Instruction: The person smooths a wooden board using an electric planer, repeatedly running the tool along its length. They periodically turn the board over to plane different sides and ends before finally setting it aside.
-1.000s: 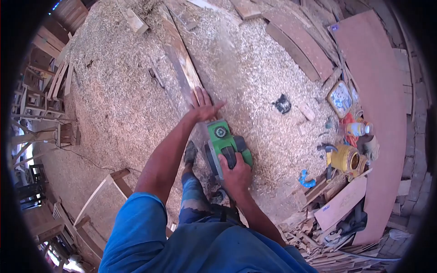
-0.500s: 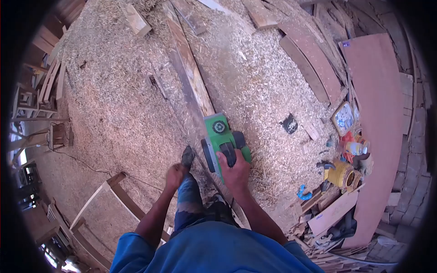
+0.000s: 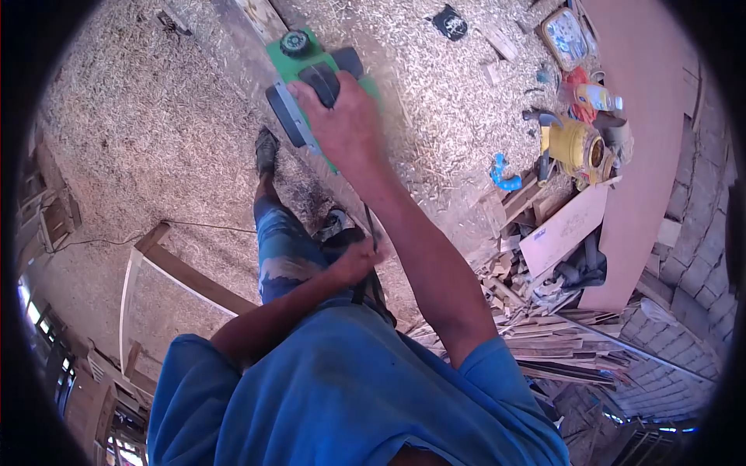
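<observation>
A green electric planer with a black front knob rests on a long wooden plank, of which only the far end shows beyond the tool. My right hand is wrapped round the planer's black rear handle. A dark power cord trails from the planer back toward my body. In front of my waist, my left hand is closed at this cord, its fingertips slightly blurred. My left leg, in patterned shorts, stands beside the plank.
Wood shavings cover the ground. At left stands a wooden frame. To the right lie a yellow power tool, a blue curved object, a tray, a bottle and a long reddish board. Scrap wood is piled near my right side.
My view has shifted down and back toward my body. My left hand has moved from beside my left leg across to the cord at my waist. My right hand still grips the planer.
</observation>
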`<state>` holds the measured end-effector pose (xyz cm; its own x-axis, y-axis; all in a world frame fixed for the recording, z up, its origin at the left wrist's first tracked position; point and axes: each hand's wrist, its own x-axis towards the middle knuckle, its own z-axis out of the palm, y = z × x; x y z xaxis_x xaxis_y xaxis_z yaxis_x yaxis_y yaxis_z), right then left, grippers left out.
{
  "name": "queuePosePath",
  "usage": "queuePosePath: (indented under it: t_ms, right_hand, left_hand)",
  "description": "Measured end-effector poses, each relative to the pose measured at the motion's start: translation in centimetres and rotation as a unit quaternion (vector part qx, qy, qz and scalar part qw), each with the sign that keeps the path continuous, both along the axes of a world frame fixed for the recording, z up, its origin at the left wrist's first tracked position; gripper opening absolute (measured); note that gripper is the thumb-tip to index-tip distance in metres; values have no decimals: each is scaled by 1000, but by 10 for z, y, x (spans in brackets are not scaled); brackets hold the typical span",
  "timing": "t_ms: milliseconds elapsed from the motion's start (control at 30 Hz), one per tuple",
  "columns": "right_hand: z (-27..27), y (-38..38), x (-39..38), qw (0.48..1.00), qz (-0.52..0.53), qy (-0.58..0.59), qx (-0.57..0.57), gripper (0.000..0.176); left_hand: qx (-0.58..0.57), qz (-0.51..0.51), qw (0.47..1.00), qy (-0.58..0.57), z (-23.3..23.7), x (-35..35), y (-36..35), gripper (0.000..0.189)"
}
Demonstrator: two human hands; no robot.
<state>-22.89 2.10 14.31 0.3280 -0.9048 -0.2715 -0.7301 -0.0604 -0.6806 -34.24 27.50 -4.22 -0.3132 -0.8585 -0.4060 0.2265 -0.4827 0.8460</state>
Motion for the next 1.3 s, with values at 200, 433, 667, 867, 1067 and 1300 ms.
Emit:
queuePosePath:
  t_ms: [200,433,667,867,1067,1300]
  right_hand:
    - [-34,72,-114,994,-10,-33,-101,49]
    - [-14,90,-138,998,-16,-28,-63,35]
    - [-11,39,-50,995,-24,-29,-94,48]
    - [-4,-23,38,996,-22,-40,-72,51]
    - [-1,-80,122,996,-2,-24,-81,55]
    - [-3,-139,210,993,4,-42,-111,58]
  left_hand:
    - [-244,-484,819,-189,-94,-87,83,39]
    - [-6,-181,914,-364,-88,42,66,33]
    - [112,-40,877,-466,-110,181,36,28]
    - [62,209,847,-484,-110,249,-19,24]
    - [79,278,820,-494,-114,304,-80,26]
    - [91,328,812,-473,-117,361,-120,36]
